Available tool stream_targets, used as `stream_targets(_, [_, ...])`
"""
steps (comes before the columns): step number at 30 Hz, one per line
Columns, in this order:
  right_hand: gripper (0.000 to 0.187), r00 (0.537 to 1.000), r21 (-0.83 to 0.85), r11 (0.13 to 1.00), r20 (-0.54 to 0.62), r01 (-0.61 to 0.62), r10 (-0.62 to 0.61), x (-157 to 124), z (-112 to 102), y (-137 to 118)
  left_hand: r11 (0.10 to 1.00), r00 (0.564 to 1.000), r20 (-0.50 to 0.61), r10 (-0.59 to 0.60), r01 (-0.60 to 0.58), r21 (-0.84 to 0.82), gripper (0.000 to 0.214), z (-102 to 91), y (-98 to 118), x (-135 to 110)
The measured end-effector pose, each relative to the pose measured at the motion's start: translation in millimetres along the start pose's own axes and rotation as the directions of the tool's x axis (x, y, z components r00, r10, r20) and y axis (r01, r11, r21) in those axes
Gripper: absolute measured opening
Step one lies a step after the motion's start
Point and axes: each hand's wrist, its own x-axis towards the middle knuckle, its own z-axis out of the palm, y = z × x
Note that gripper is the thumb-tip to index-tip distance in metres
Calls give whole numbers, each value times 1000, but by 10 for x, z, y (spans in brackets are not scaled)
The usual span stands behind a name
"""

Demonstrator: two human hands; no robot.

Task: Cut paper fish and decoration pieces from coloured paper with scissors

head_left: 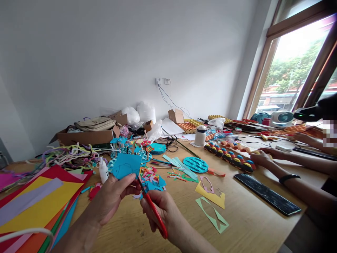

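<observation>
In my left hand (116,193) is a piece of blue paper (125,164), pinched at its lower edge and held up above the table. A fish outline is drawn on it in dark line. My right hand (160,211) is closed round the red handles of a pair of scissors (155,212). Their blades point up and left and meet the paper's lower right edge; how far the blades are apart I cannot make out. Just beyond my hands lies a heap of small coloured paper scraps (151,179). A white glue bottle (103,170) stands left of the paper.
Coloured paper sheets (39,200) are stacked at the left. Cut-out paper remnants (212,214) and a tablet-like black device (265,193) lie right. A co-worker's hands (260,158) touch a painted egg-carton strip (229,156). Behind stand a cardboard box (84,137) and white jar (200,136).
</observation>
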Motion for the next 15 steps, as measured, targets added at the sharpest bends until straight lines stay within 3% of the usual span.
stream_targets(15, [30,999,-81,997,-32,-12,9,-20,-5,-38,997,995,81,-55,50,57,20,-96,-14,9])
